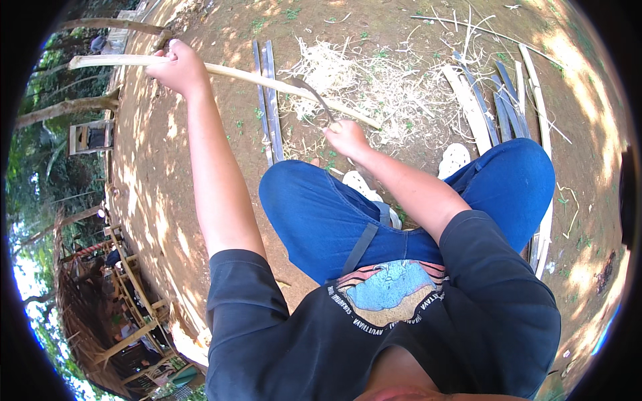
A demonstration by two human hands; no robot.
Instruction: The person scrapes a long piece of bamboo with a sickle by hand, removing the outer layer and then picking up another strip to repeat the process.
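My left hand is stretched out to the upper left, closed around a long pale bamboo strip that runs from the far left down to the right. My right hand grips a curved knife whose dark blade rests against the strip near its lower end. I sit on bare earth with my knees in blue jeans spread below the strip. A heap of pale shavings lies on the ground just beyond the knife.
Two flat grey-blue slats lie on the dirt between my arms. Several more split slats lie at the upper right. White sandals are on my feet. A wooden frame structure stands at the lower left.
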